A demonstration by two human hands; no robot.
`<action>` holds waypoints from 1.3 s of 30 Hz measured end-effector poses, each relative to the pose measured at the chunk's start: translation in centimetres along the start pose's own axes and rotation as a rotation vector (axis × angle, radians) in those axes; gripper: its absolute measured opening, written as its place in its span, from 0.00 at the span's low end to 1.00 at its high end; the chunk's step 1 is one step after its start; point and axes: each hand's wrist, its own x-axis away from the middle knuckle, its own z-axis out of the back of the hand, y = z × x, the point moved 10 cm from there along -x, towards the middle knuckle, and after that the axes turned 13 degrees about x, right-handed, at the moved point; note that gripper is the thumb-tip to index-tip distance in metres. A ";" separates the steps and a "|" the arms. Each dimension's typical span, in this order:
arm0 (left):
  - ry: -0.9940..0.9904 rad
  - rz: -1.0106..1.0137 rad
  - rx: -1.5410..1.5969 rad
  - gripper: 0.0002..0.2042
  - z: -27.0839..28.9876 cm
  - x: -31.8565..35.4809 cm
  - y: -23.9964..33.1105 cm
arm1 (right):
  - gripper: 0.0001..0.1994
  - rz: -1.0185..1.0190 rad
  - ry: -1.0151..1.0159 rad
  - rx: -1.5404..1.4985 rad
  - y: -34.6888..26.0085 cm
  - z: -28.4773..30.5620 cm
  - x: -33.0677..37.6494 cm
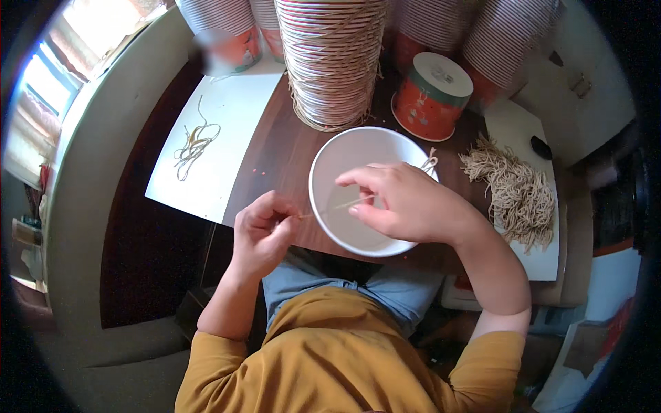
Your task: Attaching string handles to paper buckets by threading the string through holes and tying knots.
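A white round paper bucket (315, 186) stands mouth up at the table's front edge, with a looped, knotted cord (430, 160) at its right rim. My left hand (265, 226), just left of the bucket, is closed in a pinch on one end of a thin cord (352, 202). Across the bucket's mouth the cord runs to my right hand (410, 203), which hovers over the right side of the opening. There the cord passes under the index finger into curled fingers partly hidden by the hand. The right thumb and index finger stand apart.
A tall stack of nested buckets wound with cord (330, 62) rises behind. An upside-down red bucket (432, 96) stands beside it, among more stacks (513, 41). Right lies a heap of beige cords (520, 196) near a black object (541, 147); left, a few cords (196, 146) on white board (227, 131).
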 end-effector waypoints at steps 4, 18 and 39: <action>-0.133 -0.010 0.303 0.04 -0.7 0.3 1.0 | 0.18 -0.022 -0.038 0.052 -0.5 0.5 1.2; -0.191 -0.091 0.274 0.02 -3.1 1.0 2.4 | 0.10 0.089 0.137 0.457 -4.1 0.6 2.5; -0.253 0.000 0.231 0.09 -5.5 0.3 1.9 | 0.11 0.399 0.370 0.311 -6.2 3.6 -2.9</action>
